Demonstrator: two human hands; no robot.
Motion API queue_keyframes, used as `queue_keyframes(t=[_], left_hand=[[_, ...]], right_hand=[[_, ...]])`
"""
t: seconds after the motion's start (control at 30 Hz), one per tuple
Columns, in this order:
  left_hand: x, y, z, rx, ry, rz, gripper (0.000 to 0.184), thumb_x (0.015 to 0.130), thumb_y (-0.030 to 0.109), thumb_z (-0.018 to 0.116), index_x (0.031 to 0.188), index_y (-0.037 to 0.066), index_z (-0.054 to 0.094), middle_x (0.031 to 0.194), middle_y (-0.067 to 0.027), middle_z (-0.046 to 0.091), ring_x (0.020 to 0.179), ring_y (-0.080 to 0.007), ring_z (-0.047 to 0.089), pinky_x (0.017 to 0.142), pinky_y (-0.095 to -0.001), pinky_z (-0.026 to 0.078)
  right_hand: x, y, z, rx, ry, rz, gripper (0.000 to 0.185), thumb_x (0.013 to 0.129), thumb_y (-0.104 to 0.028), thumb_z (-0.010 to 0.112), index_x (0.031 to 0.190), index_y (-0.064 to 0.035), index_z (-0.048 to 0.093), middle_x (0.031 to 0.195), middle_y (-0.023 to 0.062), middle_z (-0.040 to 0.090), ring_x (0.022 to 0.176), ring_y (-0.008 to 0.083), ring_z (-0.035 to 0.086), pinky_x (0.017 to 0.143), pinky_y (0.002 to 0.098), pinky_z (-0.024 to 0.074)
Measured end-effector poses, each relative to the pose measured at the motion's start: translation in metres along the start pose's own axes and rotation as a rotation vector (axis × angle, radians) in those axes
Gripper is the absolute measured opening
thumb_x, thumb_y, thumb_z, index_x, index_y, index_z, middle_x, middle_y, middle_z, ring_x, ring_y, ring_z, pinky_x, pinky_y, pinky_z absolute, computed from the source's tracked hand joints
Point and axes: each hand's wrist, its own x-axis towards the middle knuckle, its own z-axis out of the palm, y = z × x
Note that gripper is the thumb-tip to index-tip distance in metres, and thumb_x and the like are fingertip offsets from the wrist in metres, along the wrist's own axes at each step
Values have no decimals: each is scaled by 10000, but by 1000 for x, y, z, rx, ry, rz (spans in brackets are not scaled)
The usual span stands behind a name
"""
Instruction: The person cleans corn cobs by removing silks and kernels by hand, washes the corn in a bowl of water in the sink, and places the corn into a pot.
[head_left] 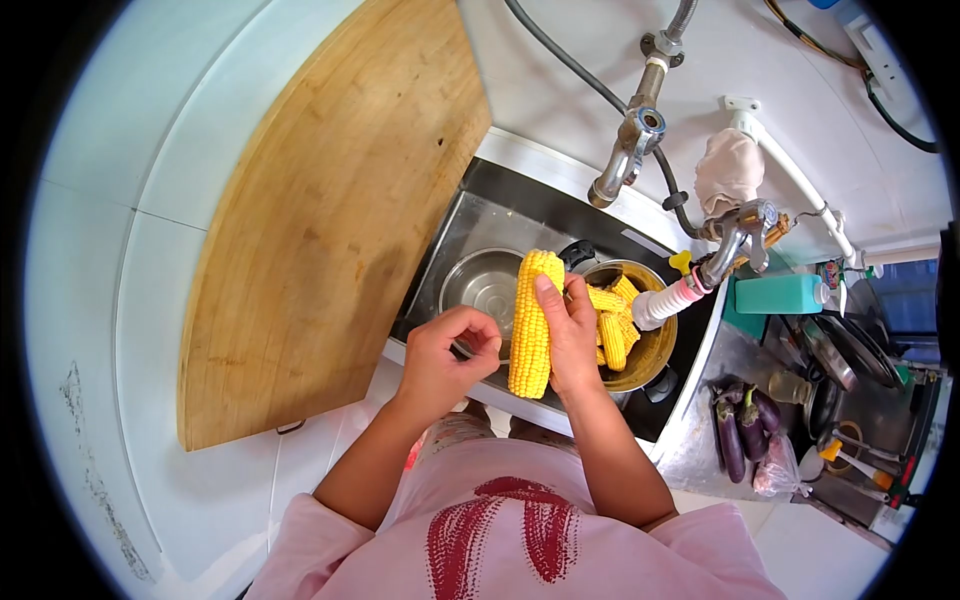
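A bare yellow corn cob stands almost upright in my right hand, above the sink. The thumb lies along the cob's side and the fingers are wrapped behind it. My left hand is just left of the cob, apart from it, with thumb and fingertips pinched together. Whatever is in that pinch, if anything, is too small to make out. Behind my right hand, a pot with dark handles holds several pieces of corn. A round metal bowl sits in the sink, partly hidden by my left hand and the cob.
A large wooden board stands left of the sink. Two taps project from the wall; one has a white hose reaching over the pot. Eggplants, a plastic bag and a green bottle are at right.
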Motion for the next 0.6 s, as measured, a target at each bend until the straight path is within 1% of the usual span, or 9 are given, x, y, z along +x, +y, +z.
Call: queue_keyframes(t=[0.07, 0.13, 0.27, 0.33, 0.37, 0.43, 0.47, 0.53, 0.6], left_hand=[[-1, -1, 1, -37, 11, 17, 111, 767, -74, 622, 813, 17, 577, 816, -31, 606, 723, -87, 555, 676, -235, 474], [-1, 1, 3, -333, -4, -27, 138, 774, -97, 615, 810, 23, 556, 895, -62, 625, 791, -109, 585, 717, -234, 480], [-6, -4, 8, -413, 33, -50, 162, 768, -100, 637, 794, 29, 542, 901, -84, 644, 827, -137, 617, 719, -235, 492], [-5, -5, 7, -281, -5, 22, 150, 757, -87, 675, 854, 8, 609, 879, -91, 660, 839, -143, 639, 700, -242, 512], [-4, -3, 7, -281, -5, 22, 150, 757, -87, 675, 854, 8, 609, 879, -91, 660, 839, -143, 639, 700, -242, 512], [0, 2, 7, -89, -7, 118, 174, 724, -64, 718, 876, 11, 680, 823, -77, 660, 758, -139, 635, 645, -256, 513], [3, 1, 5, -89, -7, 119, 174, 724, -64, 718, 876, 11, 680, 823, -77, 660, 758, -139, 635, 645, -256, 513], [7, -4, 2, 129, -45, 367, 205, 676, -2, 749, 871, 56, 717, 814, -67, 666, 706, -179, 621, 620, -274, 511], [11, -4, 0, 154, -52, 419, 183, 664, 8, 750, 835, 65, 718, 801, -56, 659, 691, -191, 612, 609, -287, 504]], right_hand=[[-1, -1, 0, 0, -7, 9, 302, 914, -294, 620, 1003, -43, 479, 852, 38, 582, 722, 73, 522, 622, 223, 432], [-2, -5, 2, 56, -18, 41, 347, 935, -382, 562, 999, -51, 478, 845, 40, 575, 707, 81, 523, 615, 228, 433], [-4, -5, 4, 142, -29, 66, 365, 944, -416, 522, 998, -57, 485, 845, 40, 566, 695, 93, 520, 609, 234, 430], [-4, -2, 1, 100, -56, 117, 361, 943, -411, 515, 1007, -56, 492, 855, 42, 557, 720, 99, 519, 626, 236, 427], [-4, -3, 1, 100, -56, 116, 361, 943, -411, 515, 1007, -56, 492, 855, 42, 557, 720, 99, 519, 626, 236, 427], [-5, -4, 2, 88, -91, 107, 346, 943, -393, 518, 1026, -58, 500, 863, 36, 544, 748, 94, 507, 648, 234, 421], [-6, -4, 3, 89, -91, 106, 346, 943, -393, 518, 1026, -58, 500, 863, 36, 544, 748, 94, 507, 648, 234, 421], [-8, -4, 5, 122, -142, 118, 361, 942, -404, 513, 1059, -63, 496, 887, 35, 533, 773, 95, 499, 670, 233, 417], [-10, -7, 5, 118, -156, 131, 361, 942, -400, 515, 1075, -66, 489, 897, 35, 528, 779, 96, 499, 669, 232, 417]])
